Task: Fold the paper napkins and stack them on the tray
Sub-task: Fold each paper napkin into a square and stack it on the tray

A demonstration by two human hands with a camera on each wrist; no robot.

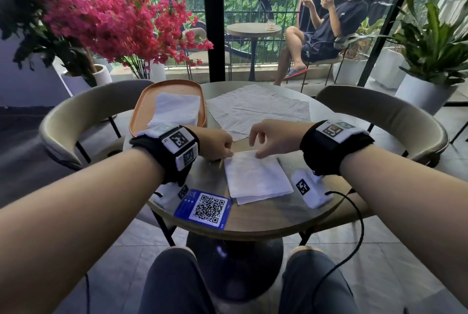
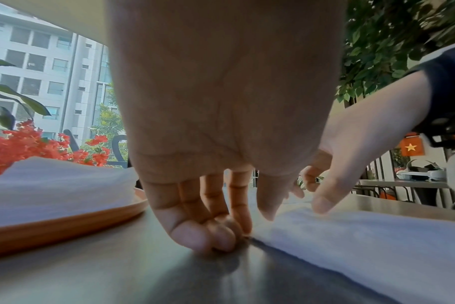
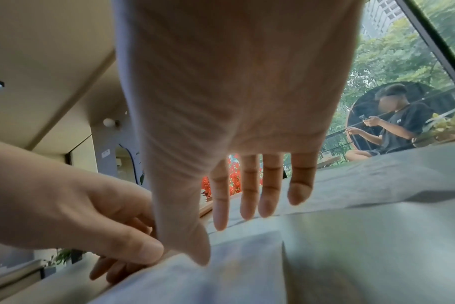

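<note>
A folded white napkin (image 1: 255, 177) lies on the round table (image 1: 253, 220) in front of me. My left hand (image 1: 228, 154) pinches its far left corner, thumb on top and curled fingers at the edge (image 2: 221, 242). My right hand (image 1: 258, 154) hovers over the far edge with its fingers loosely straight, and only its thumb (image 3: 195, 253) presses the napkin (image 3: 221, 283). An orange tray (image 1: 141, 106) at the back left holds a stack of folded napkins (image 1: 177, 108). Unfolded napkins (image 1: 258, 108) lie spread behind my hands.
A blue QR card (image 1: 205, 207) lies near the table's front edge, and a white marker block (image 1: 311, 189) sits right of the napkin. Curved chairs (image 1: 76, 121) flank the table. Beyond the glass a person (image 1: 326, 30) sits at another table.
</note>
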